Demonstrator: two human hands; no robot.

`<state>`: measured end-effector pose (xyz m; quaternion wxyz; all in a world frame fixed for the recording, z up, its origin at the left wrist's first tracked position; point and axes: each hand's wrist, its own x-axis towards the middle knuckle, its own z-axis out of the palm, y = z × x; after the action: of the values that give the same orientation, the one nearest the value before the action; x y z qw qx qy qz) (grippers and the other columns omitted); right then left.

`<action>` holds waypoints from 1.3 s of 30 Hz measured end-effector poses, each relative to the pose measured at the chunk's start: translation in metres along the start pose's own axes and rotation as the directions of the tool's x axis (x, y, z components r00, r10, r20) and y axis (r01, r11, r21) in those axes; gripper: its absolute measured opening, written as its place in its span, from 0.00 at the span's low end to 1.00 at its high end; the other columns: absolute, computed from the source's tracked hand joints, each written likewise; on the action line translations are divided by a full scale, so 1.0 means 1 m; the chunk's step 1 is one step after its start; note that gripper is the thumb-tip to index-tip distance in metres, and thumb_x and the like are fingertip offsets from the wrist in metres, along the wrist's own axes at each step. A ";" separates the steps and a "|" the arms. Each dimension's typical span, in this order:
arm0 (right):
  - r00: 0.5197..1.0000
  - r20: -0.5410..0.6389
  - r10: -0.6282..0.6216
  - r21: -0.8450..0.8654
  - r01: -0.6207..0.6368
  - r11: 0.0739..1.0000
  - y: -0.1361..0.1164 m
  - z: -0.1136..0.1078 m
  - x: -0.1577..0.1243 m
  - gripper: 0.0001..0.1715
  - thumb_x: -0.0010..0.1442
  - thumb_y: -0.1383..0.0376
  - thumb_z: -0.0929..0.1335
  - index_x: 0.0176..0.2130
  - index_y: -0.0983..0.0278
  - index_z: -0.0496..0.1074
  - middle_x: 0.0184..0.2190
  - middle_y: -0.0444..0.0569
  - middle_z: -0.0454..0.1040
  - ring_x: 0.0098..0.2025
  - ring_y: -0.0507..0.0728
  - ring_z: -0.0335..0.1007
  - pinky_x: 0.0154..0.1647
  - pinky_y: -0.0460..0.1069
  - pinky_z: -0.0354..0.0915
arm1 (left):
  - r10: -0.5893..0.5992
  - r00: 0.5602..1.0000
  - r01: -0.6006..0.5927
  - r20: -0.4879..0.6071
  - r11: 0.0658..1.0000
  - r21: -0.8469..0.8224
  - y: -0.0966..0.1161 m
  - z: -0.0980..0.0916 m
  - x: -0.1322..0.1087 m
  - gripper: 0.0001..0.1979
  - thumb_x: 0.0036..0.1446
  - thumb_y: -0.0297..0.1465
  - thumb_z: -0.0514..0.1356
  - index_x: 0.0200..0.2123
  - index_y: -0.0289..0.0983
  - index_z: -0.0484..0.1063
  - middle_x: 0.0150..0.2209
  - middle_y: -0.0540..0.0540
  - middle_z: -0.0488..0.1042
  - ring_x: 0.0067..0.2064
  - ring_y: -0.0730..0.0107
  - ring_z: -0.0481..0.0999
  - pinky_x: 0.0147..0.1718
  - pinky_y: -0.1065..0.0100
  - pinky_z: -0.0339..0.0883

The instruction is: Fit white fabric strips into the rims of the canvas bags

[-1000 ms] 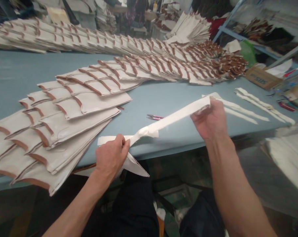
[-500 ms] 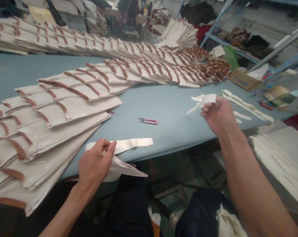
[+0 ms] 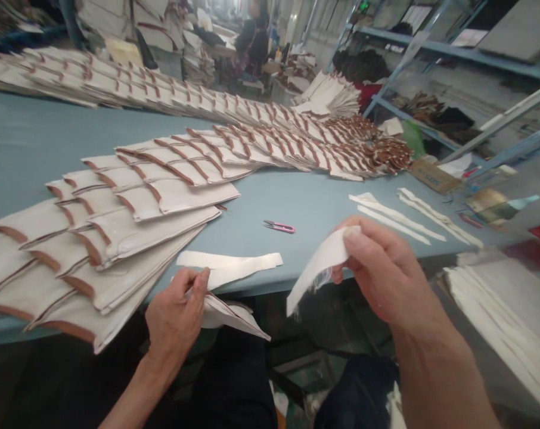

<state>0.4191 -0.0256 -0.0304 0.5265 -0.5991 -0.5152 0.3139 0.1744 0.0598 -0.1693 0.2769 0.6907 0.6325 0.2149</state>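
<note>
My left hand [image 3: 176,316] pinches a cream fabric piece [image 3: 236,319] with dark edging, which hangs over the table's front edge. Just beyond those fingers a flat white fabric strip [image 3: 247,266] lies on the blue table [image 3: 310,205]. Off to the right, my right hand [image 3: 381,268] is closed on one end of another white fabric strip [image 3: 319,265]; its frayed free end droops toward the left. Between the hands and farther back lie pink-handled thread snips [image 3: 279,226], touched by neither hand.
Overlapping cream fabric pieces with brown edges [image 3: 176,161] spread along the left and back of the table. More white strips [image 3: 397,217] lie at the right, near a cardboard box [image 3: 435,174]. A pale fabric stack [image 3: 497,310] stands lower right, and blue metal shelving [image 3: 453,50] rises behind.
My right hand has come from the strips at the right toward the middle, carrying one white strip closer to me. My left hand keeps its pinch on the fabric piece. The view has shifted slightly.
</note>
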 end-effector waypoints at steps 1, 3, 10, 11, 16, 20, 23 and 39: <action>1.000 0.031 0.003 -0.034 -0.002 0.999 -0.002 0.007 -0.002 0.20 0.70 0.55 0.66 0.28 0.60 0.70 0.21 0.42 0.69 0.23 0.53 0.66 0.26 0.47 0.66 | -0.012 1.000 0.012 -0.002 1.000 -0.025 0.000 0.000 0.000 0.20 0.68 0.46 0.51 0.30 0.41 0.70 0.26 0.48 0.76 0.31 0.60 0.75 0.32 0.67 0.58; 0.994 0.108 0.016 -0.177 0.003 0.984 0.000 0.021 -0.007 0.19 0.71 0.57 0.64 0.29 0.60 0.69 0.22 0.42 0.69 0.24 0.54 0.66 0.27 0.48 0.65 | -0.026 1.000 0.026 -0.003 0.998 -0.053 0.001 0.001 0.002 0.20 0.69 0.46 0.50 0.29 0.41 0.69 0.26 0.47 0.77 0.32 0.59 0.75 0.32 0.67 0.57; 0.927 0.373 0.050 -0.445 0.131 0.886 0.059 0.075 -0.034 0.11 0.64 0.70 0.62 0.30 0.59 0.66 0.53 0.58 0.79 0.63 0.62 0.72 0.58 0.55 0.67 | 0.020 0.998 -0.013 0.062 0.994 -0.106 -0.001 0.002 0.008 0.21 0.69 0.44 0.50 0.25 0.42 0.65 0.22 0.48 0.74 0.29 0.59 0.73 0.29 0.66 0.53; 0.928 0.369 0.056 -0.456 0.128 0.881 0.069 0.083 -0.035 0.11 0.63 0.71 0.62 0.30 0.59 0.65 0.54 0.59 0.79 0.66 0.62 0.70 0.59 0.55 0.67 | 0.029 0.997 -0.021 0.067 0.993 -0.116 -0.003 0.001 0.008 0.21 0.69 0.44 0.50 0.25 0.42 0.65 0.22 0.48 0.74 0.28 0.59 0.73 0.29 0.66 0.54; 0.914 0.399 0.072 -0.570 0.186 0.800 0.098 0.116 -0.029 0.11 0.62 0.71 0.64 0.30 0.57 0.65 0.60 0.57 0.78 0.66 0.63 0.71 0.54 0.53 0.70 | 0.084 0.993 -0.069 0.081 0.982 -0.177 -0.012 -0.003 0.007 0.19 0.69 0.43 0.49 0.30 0.42 0.71 0.25 0.47 0.79 0.31 0.59 0.78 0.32 0.66 0.62; 0.929 0.359 0.096 -0.615 0.158 0.772 0.108 0.126 -0.028 0.10 0.62 0.70 0.65 0.29 0.58 0.65 0.69 0.54 0.68 0.52 0.63 0.82 0.45 0.53 0.71 | 0.055 0.998 -0.048 0.032 0.981 -0.190 -0.020 -0.013 0.009 0.21 0.67 0.46 0.48 0.33 0.40 0.74 0.23 0.49 0.76 0.30 0.58 0.77 0.32 0.65 0.65; 0.941 0.324 0.100 -0.640 0.140 0.756 0.115 0.120 -0.032 0.10 0.62 0.70 0.64 0.29 0.58 0.65 0.71 0.50 0.64 0.43 0.60 0.83 0.40 0.52 0.70 | 0.021 1.000 -0.023 -0.011 0.981 -0.194 -0.026 -0.023 0.009 0.22 0.66 0.47 0.48 0.34 0.39 0.74 0.24 0.49 0.75 0.31 0.59 0.77 0.34 0.65 0.66; 0.997 0.067 0.023 -0.463 0.010 0.886 0.131 0.031 -0.011 0.12 0.63 0.65 0.62 0.27 0.59 0.64 0.63 0.61 0.74 0.54 0.63 0.76 0.48 0.54 0.67 | 0.141 0.937 -0.080 0.320 0.977 -0.196 -0.007 0.004 -0.004 0.22 0.67 0.48 0.51 0.48 0.41 0.77 0.24 0.51 0.78 0.28 0.58 0.79 0.30 0.65 0.65</action>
<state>0.4254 -0.0155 -0.1648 0.3490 -0.6976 -0.5913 0.2047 0.1710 0.0557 -0.1765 0.4282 0.7236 0.5149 0.1670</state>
